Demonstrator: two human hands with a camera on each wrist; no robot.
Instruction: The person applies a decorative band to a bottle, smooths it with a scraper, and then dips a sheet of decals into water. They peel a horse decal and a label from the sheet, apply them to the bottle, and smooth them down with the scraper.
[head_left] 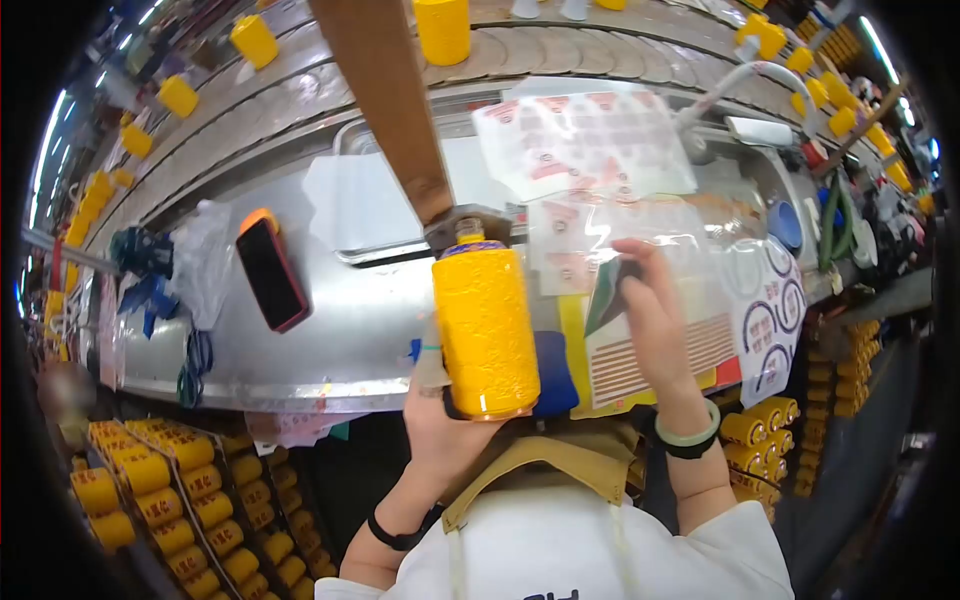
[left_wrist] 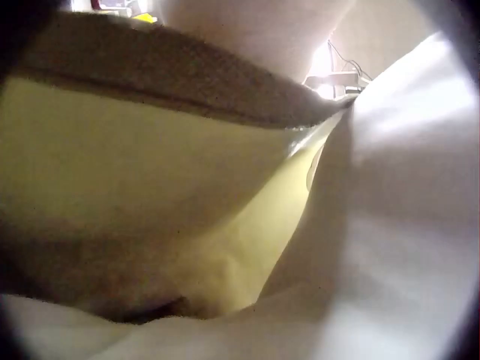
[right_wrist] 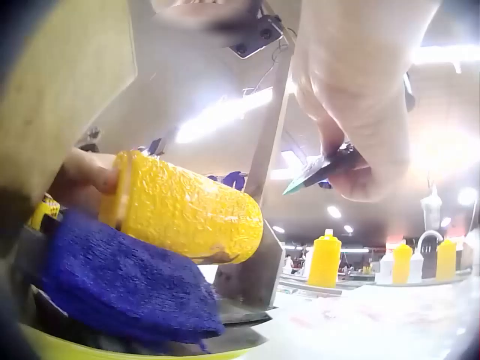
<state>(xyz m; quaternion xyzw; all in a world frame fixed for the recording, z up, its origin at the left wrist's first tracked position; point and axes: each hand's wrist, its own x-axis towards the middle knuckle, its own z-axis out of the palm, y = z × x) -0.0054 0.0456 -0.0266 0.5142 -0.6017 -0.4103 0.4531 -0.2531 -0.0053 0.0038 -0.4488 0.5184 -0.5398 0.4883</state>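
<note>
A yellow textured bottle (head_left: 487,335) lies with its neck against the metal bracket (head_left: 467,225) of a brown post. The left hand (head_left: 445,425) grips its base end, with a small pale piece near the thumb. In the right wrist view the same yellow bottle (right_wrist: 187,210) is tilted above a blue cloth (right_wrist: 127,285), the left hand's fingers (right_wrist: 86,176) at its end. To the right of the bottle, the right hand (head_left: 655,325) pinches a dark and green flat tool (head_left: 606,296), apart from the bottle. The left wrist view shows only fabric, with no hand.
A phone (head_left: 272,275) and a clear plastic bag (head_left: 203,260) lie on the metal table at left. Printed sheets (head_left: 590,145) cover the right side. Yellow bottles stand along the far conveyor (head_left: 540,48); others are stacked below the table on both sides.
</note>
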